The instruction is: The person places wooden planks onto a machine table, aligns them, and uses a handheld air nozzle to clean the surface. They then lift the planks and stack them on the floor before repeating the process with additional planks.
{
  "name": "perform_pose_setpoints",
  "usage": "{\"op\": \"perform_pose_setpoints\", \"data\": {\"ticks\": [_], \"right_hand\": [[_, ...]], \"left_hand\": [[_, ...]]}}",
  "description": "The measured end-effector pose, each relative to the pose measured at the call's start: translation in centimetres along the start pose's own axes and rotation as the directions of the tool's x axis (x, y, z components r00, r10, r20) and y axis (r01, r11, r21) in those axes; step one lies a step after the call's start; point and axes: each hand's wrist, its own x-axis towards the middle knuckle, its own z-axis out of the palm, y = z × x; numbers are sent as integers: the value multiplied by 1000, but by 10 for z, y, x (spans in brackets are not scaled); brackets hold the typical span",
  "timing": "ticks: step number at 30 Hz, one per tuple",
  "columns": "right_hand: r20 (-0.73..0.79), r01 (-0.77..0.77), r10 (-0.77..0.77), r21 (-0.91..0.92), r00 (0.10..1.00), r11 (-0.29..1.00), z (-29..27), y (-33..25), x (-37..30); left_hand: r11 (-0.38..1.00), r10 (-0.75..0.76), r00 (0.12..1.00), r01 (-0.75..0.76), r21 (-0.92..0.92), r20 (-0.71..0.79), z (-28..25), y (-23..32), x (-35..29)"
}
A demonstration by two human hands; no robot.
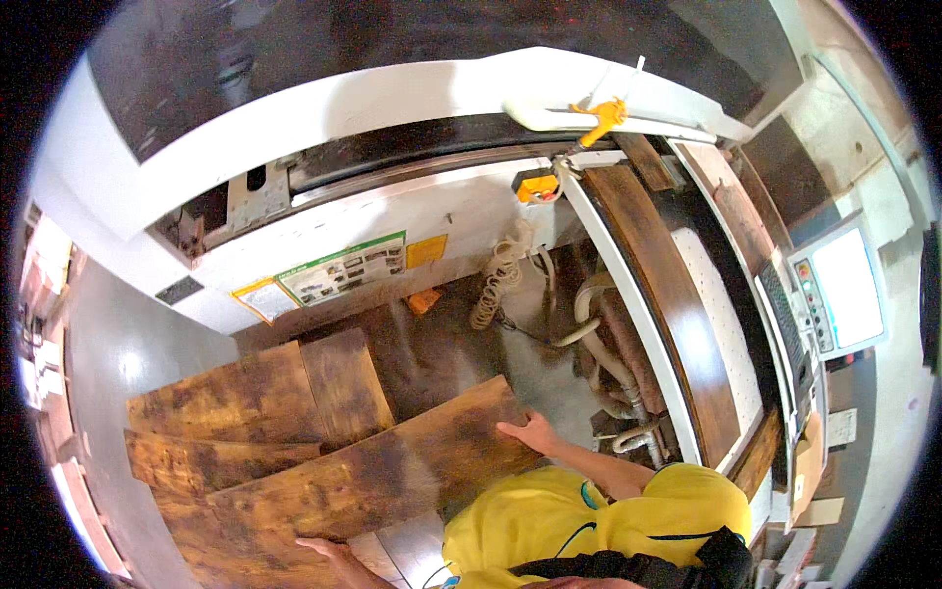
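Observation:
A long brown wooden board (392, 461) with dark mottled stain lies slanting in front of me, over other boards. My right hand (530, 432) grips its right end, with the thumb up along the edge. Along the near edge, my left hand (326, 547) holds the same board; its fingers point left over the surface and part of them is hidden. Beneath and beyond it are more stained boards: a wide one (231, 398), a shorter piece (343, 378) beside that, and a darker one (182, 461) at the left.
A white machine (373, 236) spans the far side. On its bed at the right rests a dark glossy board (677, 294). A yellow-and-black control box (536, 187), a coiled hose (498, 285) and ribbed hoses (608, 363) hang nearby. At the far right stands a lit screen (849, 285).

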Motion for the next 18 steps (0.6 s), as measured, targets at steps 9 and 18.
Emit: {"op": "perform_pose_setpoints", "data": {"ticks": [9,18], "right_hand": [[225,-64,6,253,974,965,-188,35,-41],[-135,-114,156,272,979,955,-363,154,-146]], "left_hand": [[985,-171,952,159,66,254,-1,-109,-114],[913,-409,713,327,246,570,11,-223,-226]]}}
